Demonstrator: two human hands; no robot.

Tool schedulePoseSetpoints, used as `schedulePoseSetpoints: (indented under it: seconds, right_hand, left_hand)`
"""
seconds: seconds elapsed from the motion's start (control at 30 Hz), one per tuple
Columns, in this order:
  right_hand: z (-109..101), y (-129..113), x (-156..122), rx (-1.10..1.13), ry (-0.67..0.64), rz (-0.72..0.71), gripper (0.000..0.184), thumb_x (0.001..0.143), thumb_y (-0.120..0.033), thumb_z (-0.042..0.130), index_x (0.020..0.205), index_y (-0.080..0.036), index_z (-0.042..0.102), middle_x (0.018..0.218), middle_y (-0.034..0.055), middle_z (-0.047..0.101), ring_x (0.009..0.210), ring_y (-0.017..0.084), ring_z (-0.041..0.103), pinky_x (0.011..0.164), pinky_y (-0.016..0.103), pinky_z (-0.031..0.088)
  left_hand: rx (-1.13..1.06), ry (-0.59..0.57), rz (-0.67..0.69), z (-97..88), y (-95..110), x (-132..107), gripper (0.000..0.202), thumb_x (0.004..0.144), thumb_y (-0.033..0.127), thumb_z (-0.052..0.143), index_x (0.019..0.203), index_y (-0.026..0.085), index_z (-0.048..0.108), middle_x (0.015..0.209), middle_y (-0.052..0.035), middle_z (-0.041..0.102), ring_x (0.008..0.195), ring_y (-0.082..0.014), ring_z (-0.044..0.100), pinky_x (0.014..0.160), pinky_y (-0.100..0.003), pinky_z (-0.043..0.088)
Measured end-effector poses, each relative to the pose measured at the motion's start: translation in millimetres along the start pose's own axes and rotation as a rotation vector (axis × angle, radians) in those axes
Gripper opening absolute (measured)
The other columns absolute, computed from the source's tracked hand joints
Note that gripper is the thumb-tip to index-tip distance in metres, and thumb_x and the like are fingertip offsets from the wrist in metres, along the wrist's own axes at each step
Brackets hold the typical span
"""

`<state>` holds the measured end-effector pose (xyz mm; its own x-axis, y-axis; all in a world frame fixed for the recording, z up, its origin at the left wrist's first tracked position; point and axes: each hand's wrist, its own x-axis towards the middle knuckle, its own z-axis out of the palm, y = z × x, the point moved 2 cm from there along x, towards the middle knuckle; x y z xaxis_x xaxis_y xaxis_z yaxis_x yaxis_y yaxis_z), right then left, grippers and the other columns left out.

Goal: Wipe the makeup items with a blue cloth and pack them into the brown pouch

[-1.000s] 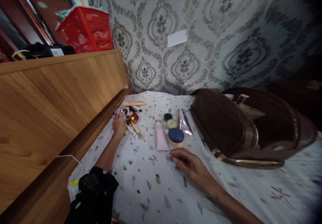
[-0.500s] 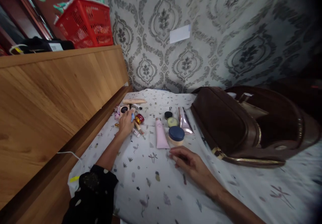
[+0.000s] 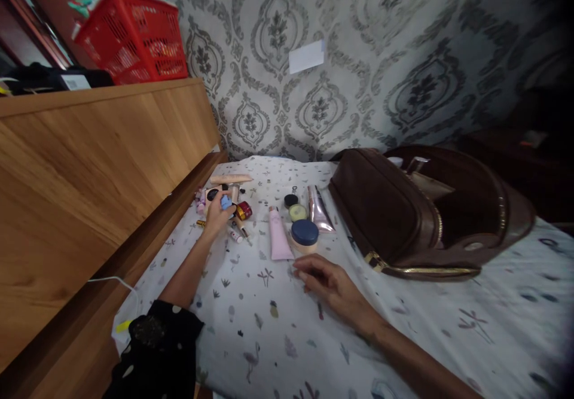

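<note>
My left hand (image 3: pixel 216 215) is closed on a small light-blue item (image 3: pixel 226 202), whose kind I cannot make out. Around it lie a red jar with a gold band (image 3: pixel 244 210), a boxed compact (image 3: pixel 212 195), a beige tube (image 3: pixel 231 179) and several small sticks and bottles, some covered by the hand. My right hand (image 3: pixel 334 285) hovers over or rests on the sheet with loosely curved fingers, apart and holding nothing. Just beyond its fingertips are a pink tube (image 3: pixel 280 237) and a blue-lidded jar (image 3: pixel 305 234). Behind these sit a yellow-green tub (image 3: pixel 298 212), a black lid (image 3: pixel 291 200) and a shiny pink tube (image 3: pixel 320 210).
An unzipped brown bag (image 3: pixel 390 213) stands on the right of the patterned sheet (image 3: pixel 287 327). Along the left runs a wooden headboard (image 3: pixel 107 148) with a red basket (image 3: pixel 134 37) on top. A white cable (image 3: pixel 114 279) hangs at the lower left.
My left hand has lifted slightly from the cosmetics, and the light-blue item in it shows more fully. My right hand looks much the same. The whole view has shifted a little.
</note>
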<state>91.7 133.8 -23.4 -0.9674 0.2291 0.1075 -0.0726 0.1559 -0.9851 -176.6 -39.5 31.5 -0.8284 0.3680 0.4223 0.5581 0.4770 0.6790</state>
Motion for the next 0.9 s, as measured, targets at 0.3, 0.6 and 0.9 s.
schedulePoseSetpoints:
  seconds: [0.3, 0.6, 0.9]
  right_hand:
    - [3.7, -1.5, -3.8, 0.112, 0.009, 0.059, 0.040, 0.081, -0.048, 0.069, 0.105, -0.017, 0.064, 0.090, 0.0048, 0.064, 0.074, 0.015, 0.063, 0.066, 0.030, 0.056]
    - [7.2, -4.1, -4.3, 0.491, -0.016, -0.016, 0.081, 0.076, -0.073, 0.063, 0.138, -0.025, 0.042, 0.112, 0.0081, 0.057, 0.095, 0.020, 0.064, 0.067, 0.031, 0.058]
    - [4.7, -13.7, -3.7, 0.658, -0.048, 0.068, 0.072, 0.069, -0.069, 0.074, 0.119, -0.026, 0.045, 0.087, -0.0019, 0.065, 0.060, 0.012, 0.066, 0.050, 0.021, 0.048]
  left_hand:
    - [-0.347, -0.211, -0.079, 11.6, 68.0, -36.5, 0.046, 0.069, 0.036, 0.063, 0.112, 0.020, 0.057, 0.086, 0.0006, 0.062, 0.079, -0.0189, 0.062, 0.070, -0.028, 0.050]
    - [-0.289, -0.342, 0.143, 43.5, 118.5, -112.2, 0.048, 0.083, 0.042, 0.060, 0.127, 0.024, 0.049, 0.125, -0.0087, 0.061, 0.116, -0.0256, 0.060, 0.092, -0.037, 0.051]
    - [-0.132, -0.275, 0.251, 47.5, 121.2, -118.2, 0.035, 0.090, 0.048, 0.051, 0.113, 0.022, 0.056, 0.106, -0.0066, 0.067, 0.092, -0.0229, 0.064, 0.079, -0.034, 0.053]
